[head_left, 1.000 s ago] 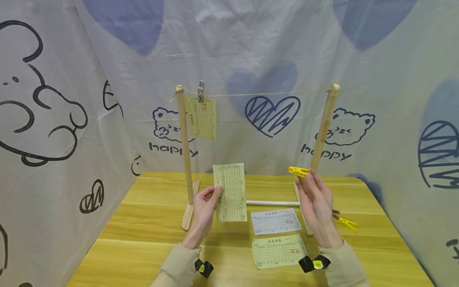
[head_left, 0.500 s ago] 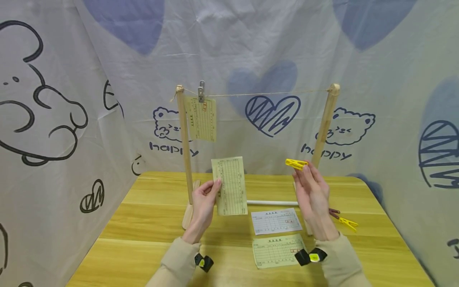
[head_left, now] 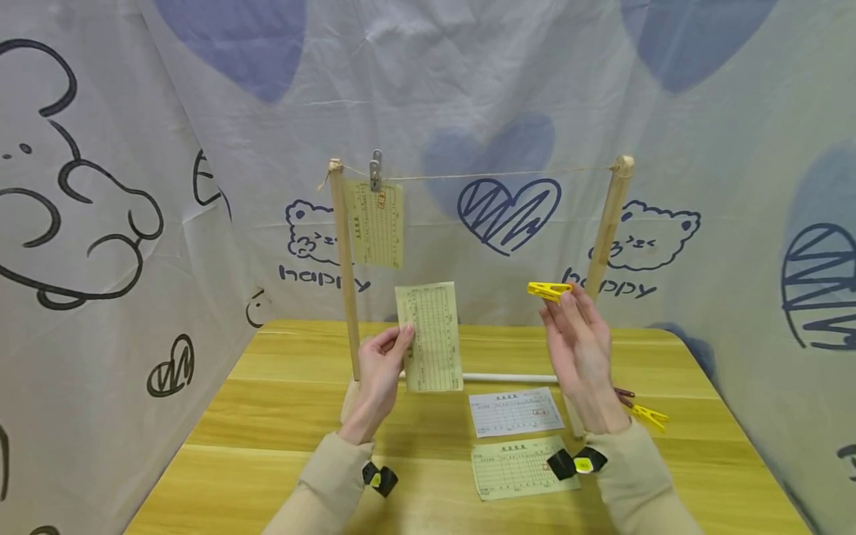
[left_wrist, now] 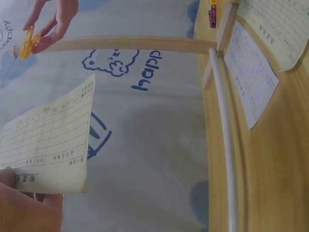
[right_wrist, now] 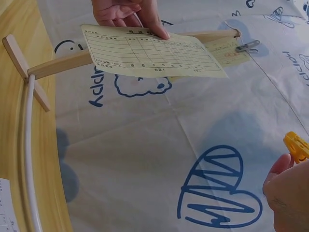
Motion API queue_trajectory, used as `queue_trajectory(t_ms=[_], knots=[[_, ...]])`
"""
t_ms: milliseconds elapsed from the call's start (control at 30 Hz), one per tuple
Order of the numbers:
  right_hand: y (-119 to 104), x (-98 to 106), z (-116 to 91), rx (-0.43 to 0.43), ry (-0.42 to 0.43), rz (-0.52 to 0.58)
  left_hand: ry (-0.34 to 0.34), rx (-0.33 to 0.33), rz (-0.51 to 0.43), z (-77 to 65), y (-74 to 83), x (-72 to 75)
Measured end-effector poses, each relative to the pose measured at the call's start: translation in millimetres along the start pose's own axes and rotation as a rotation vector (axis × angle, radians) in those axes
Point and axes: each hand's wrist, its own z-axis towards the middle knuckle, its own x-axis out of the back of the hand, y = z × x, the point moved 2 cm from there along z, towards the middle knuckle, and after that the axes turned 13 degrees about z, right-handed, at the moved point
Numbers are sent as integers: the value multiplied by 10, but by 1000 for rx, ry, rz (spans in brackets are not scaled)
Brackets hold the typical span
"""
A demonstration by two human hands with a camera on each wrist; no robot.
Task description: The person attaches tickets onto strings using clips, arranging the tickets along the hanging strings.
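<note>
Just left of centre in the head view, the left hand (head_left: 378,373) has its grip pinching a pale yellow slip (head_left: 433,342), thumb across the printed face near the left edge, the sheet standing nearly upright above the surface (head_left: 227,461)! Right of centre, the right hand (head_left: 580,353) answers, its grip pinching a yellow clothespin (head_left: 543,290) by one end, the other end pointing left, well apart from the slip. Behind them, two wooden posts (head_left: 610,223) carry a string (head_left: 508,174) across the middle of the frame, and at its left end a metal clip (head_left: 376,172) holds a hanging slip (head_left: 378,234) beside the left post. Down below, a white rod (head_left: 508,378) runs low between the posts; in front of it lies a white slip (head_left: 515,413), and nearer the bottom edge, a second yellow slip (head_left: 511,472), its right end partly behind the right wrist's black strap (head_left: 562,464). And at lower right, just beyond that wrist, a spare yellow pin (head_left: 650,416) lies beside a dark red pin (head_left: 623,394)!
</note>
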Motion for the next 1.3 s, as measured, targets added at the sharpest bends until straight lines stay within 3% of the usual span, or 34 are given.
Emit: queue_trajectory(t_ms=[667,967,1300], knots=[[46,-307,243,81,-70,-84,-19,22,27,132,180,-46],[59,-466,352,120,-143,-119,-43,6,50,245,284,-70],[91,-604,475,132,-158,-197,-71,7,73,375,350,-81]])
